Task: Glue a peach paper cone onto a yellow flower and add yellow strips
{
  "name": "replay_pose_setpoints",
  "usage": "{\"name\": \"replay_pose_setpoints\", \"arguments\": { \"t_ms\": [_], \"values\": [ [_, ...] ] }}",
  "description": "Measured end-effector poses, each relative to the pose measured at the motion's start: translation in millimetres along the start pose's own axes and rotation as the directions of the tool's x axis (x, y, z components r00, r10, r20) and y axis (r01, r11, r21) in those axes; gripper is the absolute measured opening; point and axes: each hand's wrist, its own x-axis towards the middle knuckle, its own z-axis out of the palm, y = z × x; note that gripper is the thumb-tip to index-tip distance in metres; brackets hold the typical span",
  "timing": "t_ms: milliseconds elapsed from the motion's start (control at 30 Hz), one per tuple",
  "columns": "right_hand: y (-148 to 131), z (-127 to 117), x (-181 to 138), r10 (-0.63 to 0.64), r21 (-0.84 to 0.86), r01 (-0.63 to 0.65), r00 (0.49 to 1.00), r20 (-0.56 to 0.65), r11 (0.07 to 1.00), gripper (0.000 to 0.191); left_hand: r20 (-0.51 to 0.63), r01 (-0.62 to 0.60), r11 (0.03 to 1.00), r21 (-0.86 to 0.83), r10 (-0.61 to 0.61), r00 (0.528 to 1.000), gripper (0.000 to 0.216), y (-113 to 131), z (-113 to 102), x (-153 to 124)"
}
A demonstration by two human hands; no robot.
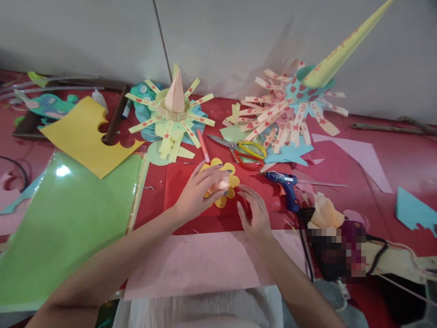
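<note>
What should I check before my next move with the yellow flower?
1. Yellow paper flower lies on the red paper sheet: ok.
2. Left hand rests on the flower: ok.
3. Right hand lies flat on the red sheet beside it: ok.
4. Blue glue gun lies apart from both hands: ok.
5. Scissors with yellow and red handles lie beyond the flower, untouched: ok.
6. Glue under the flower: cannot tell.
</note>
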Motion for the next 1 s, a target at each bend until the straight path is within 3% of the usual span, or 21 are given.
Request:
{"name": "replay_pose_setpoints", "arguments": {
  "t_ms": [167, 400, 633, 833, 1000],
  "values": [
    [1, -1, 0, 0.007, 0.004, -0.007, 1.000, 0.016, 1.000, 0.037, -0.120, -0.143, 0.990, 0.008, 0.143, 0.983, 0.022, 6, -3, 0],
    [2, 0, -1, 0.048, 0.000, -0.048, 0.999, -0.009, 0.999, 0.034, -0.145, -0.156, 0.987, -0.034, 0.149, 0.978, 0.023, 8, -4, 0],
    [2, 1, -1, 0.070, 0.010, -0.070, 0.998, -0.008, 0.998, 0.033, -0.155, -0.252, 0.967, -0.046, 0.242, 0.958, 0.021, 15, -10, 2],
    [3, 0, -1, 0.103, 0.025, -0.103, 0.994, -0.024, 0.994, 0.030, -0.208, -0.218, 0.973, -0.074, 0.199, 0.958, 0.018, 21, -18, 3],
    [-1, -4, 1, 0.305, 0.129, -0.296, 0.950, -0.061, 0.947, 0.025, -0.311, -0.129, 0.988, -0.087, 0.096, 0.946, 0.014, 21, -25, 6]
  ]
}}
